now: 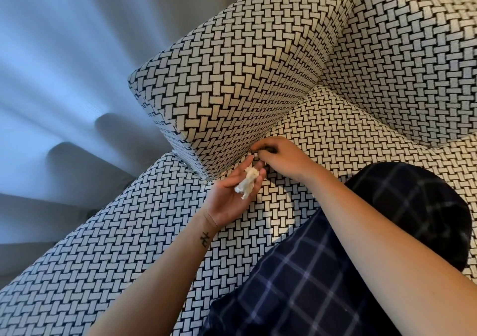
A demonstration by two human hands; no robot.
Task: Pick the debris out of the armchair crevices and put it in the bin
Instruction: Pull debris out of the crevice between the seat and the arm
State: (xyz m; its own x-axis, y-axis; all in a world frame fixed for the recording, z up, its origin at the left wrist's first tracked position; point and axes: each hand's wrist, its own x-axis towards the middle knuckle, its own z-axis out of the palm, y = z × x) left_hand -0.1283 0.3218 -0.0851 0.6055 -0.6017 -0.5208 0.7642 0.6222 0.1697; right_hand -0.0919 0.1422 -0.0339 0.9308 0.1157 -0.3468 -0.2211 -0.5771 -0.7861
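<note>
Work centres on the crevice [284, 115] where the armrest [232, 85] meets the seat [129, 232]. The right grip [280, 158] is curled, fingertips at that seam; the spot is dark, so whether it pinches anything cannot be told. The left grip [229, 193] lies palm-up just beside it, fingers half-curled round a crumpled white wad [248, 184]. The gathered debris is thus in that palm, and the bin is out of view. To do this step well, the right fingers should probably press the seat down to widen the seam and pinch each scrap firmly. Dropping it into the left palm held close below would stop anything falling back. No brand or label shows; a small dark mark [205, 240] on the left wrist cannot be read.
</note>
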